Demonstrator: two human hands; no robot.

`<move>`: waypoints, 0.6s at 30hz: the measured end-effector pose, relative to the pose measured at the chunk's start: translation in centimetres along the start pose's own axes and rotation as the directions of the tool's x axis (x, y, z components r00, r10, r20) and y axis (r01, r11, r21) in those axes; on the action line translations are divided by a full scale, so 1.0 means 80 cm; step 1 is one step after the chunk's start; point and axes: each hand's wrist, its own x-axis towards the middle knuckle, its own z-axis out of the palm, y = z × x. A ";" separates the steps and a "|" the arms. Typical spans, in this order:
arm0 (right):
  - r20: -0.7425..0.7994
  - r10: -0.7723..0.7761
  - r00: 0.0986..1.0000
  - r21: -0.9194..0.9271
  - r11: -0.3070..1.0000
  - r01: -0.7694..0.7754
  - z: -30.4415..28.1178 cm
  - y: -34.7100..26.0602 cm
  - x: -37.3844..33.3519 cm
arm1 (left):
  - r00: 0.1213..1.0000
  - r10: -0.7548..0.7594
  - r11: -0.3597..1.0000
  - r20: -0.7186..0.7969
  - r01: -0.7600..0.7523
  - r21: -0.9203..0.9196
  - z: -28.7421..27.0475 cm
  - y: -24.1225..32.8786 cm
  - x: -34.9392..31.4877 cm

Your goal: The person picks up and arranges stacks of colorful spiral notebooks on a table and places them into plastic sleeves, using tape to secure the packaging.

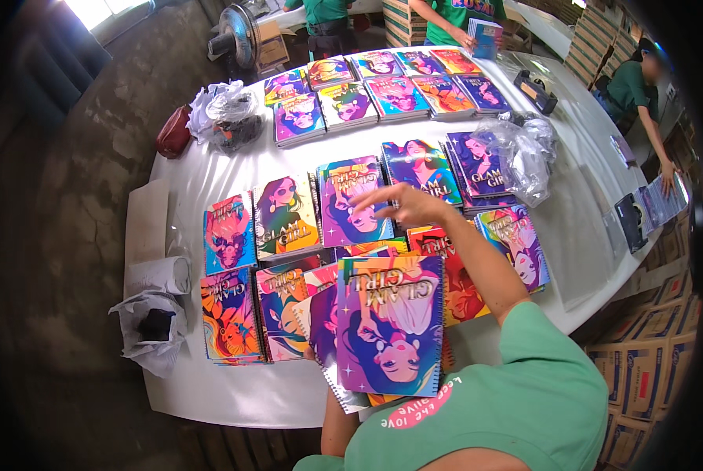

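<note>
Against my chest is a small stack of spiral notebooks (391, 337); the top one has a purple and blue cover with an upside-down illustrated woman. My left hand (310, 354) supports this stack from its left side and underneath, mostly hidden by it. Over the middle row my right hand (408, 206) reaches out, fingers apart and holding nothing. Just beneath it lies a purple notebook (344, 208) topping a pile. Beside that pile are a yellow-and-white notebook (285, 216) on the left and a blue-purple one (416, 166) on the right.
More notebook piles (351, 104) stand along the table's far side. Crumpled clear plastic (528, 161) lies at right, a plastic bag (226, 114) and red pouch (173, 132) at far left. An open white bag (151, 330) sits near left. Co-workers (465, 27) stand beyond; cartons (642, 369) are stacked right.
</note>
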 end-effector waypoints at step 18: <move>0.018 -0.316 0.949 -0.675 0.697 0.244 0.069 -0.142 -0.204 | 1.000 0.002 0.999 0.020 -0.003 0.054 0.057 -0.115 0.054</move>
